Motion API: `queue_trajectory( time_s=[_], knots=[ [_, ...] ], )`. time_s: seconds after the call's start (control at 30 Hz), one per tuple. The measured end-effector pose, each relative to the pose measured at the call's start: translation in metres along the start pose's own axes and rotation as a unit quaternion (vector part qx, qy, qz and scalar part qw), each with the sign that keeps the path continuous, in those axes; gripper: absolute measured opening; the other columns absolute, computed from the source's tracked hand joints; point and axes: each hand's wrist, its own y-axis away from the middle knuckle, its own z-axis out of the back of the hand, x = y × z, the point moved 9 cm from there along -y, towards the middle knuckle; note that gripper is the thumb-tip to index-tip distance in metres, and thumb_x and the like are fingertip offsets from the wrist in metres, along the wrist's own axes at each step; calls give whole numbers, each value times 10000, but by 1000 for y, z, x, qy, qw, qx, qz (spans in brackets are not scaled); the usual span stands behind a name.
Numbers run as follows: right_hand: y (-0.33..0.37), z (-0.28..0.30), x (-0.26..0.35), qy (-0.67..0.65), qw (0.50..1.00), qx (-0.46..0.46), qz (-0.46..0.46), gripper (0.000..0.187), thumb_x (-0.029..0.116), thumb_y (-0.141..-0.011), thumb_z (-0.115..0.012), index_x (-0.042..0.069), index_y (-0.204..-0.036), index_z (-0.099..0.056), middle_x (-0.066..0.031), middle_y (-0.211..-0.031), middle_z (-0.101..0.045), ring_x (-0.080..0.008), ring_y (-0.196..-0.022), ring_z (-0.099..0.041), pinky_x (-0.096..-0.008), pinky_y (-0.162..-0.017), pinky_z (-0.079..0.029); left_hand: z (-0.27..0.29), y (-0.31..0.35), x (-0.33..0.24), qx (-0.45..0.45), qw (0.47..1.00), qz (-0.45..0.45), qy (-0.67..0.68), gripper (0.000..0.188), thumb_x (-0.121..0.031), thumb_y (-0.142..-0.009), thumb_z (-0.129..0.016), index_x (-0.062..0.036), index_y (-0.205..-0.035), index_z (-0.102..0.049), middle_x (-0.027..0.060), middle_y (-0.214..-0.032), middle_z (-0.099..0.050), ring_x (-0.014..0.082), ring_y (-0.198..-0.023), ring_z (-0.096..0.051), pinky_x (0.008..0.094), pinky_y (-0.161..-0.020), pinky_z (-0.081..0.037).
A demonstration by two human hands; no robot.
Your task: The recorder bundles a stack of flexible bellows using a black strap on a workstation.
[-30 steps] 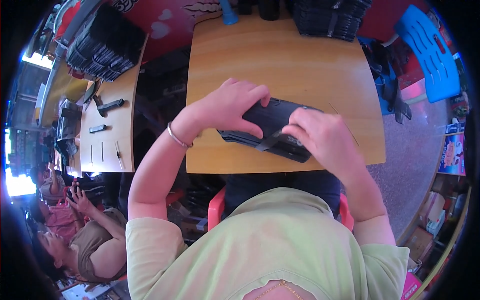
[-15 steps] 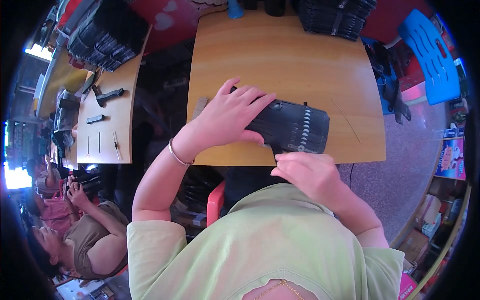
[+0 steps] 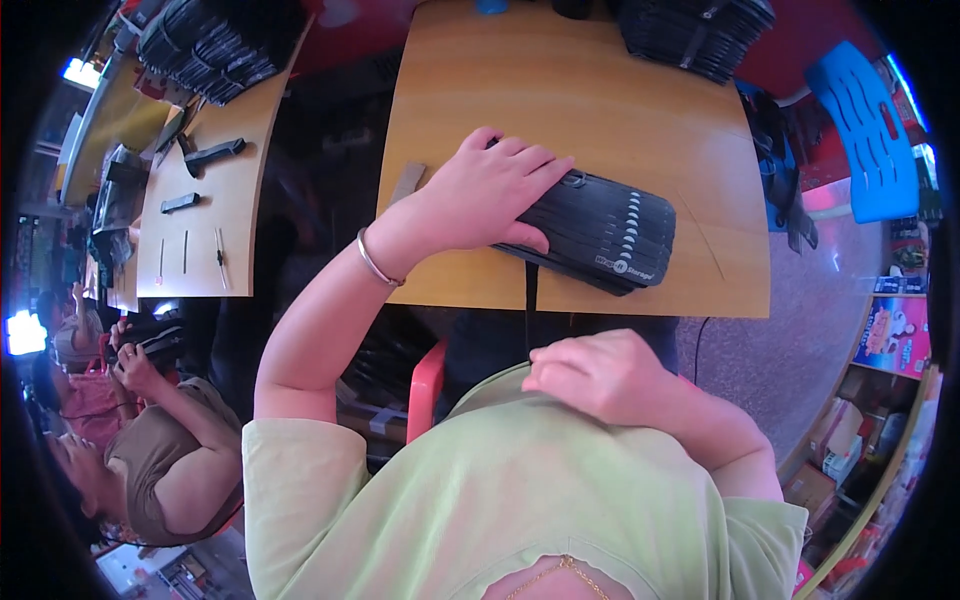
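A thick bundle of flat black straps (image 3: 600,225) with a column of pale marks lies on the wooden table (image 3: 500,70), close to its front edge. My left hand (image 3: 500,195) presses on its left end, fingers across the top and thumb along the near side. From under the bundle a narrow black strap (image 3: 532,310) runs down over the table edge. My right hand (image 3: 600,375) is closed on the lower end of that strap, in front of my chest, and the strap looks taut.
Tied black stacks (image 3: 700,30) stand at the table's far right. A thin stick (image 3: 705,235) and a small flat piece (image 3: 408,182) lie on the tabletop. On the left, another table (image 3: 215,200) holds tools and more stacks; a person (image 3: 180,450) sits nearby. A blue chair (image 3: 865,130) stands right.
My right hand has moved down toward my chest, drawing out a longer length of the strap. My left hand and the bundle have shifted slightly up and right in the view.
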Motion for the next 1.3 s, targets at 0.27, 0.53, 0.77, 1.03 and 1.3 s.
queue_trajectory(
  time_s=[0.27,0.53,0.77,1.03,1.3],
  knots=[
    [-2,5,-16,-66,994,-50,-70,239,132,-714,-798,29,-847,-628,-118,-907,-694,-202,-640,-677,-284,-559,-557,0,8,-1,-21,1000,-16,-3,865,-532,-703,-701,-76,-1384,-423,91,-1238,-551,272,-1139,-527,427,-1025,-346],
    [20,-22,-20,-125,988,0,-86,246,129,-712,-799,54,-875,-631,-118,-874,-701,-220,-710,-701,-305,-587,-573,0,8,-1,-31,999,-19,9,861,-520,-700,-711,-78,-1383,-427,94,-1242,-552,272,-1161,-519,433,-1037,-340],
    [47,-51,-27,-96,982,120,-108,191,133,-740,-715,89,-915,-651,-40,-880,-677,-201,-748,-678,-306,-597,-539,0,9,0,-35,999,-19,7,858,-518,-706,-711,-75,-1384,-428,100,-1244,-550,272,-1172,-511,434,-1034,-341],
    [63,-50,-24,-105,978,111,-145,108,120,-797,-632,98,-899,-606,-44,-913,-634,-217,-787,-652,-334,-614,-535,-1,10,-1,-34,999,-23,3,837,-517,-732,-692,-82,-1394,-420,105,-1245,-549,276,-1171,-510,435,-1031,-339],
    [39,-32,-6,-103,990,23,-95,152,97,-796,-618,67,-945,-613,-85,-1040,-652,-240,-886,-664,-327,-698,-565,-5,9,0,-39,999,-33,0,835,-532,-750,-669,-86,-1406,-409,115,-1263,-543,286,-1182,-502,439,-1042,-325]
  ],
)
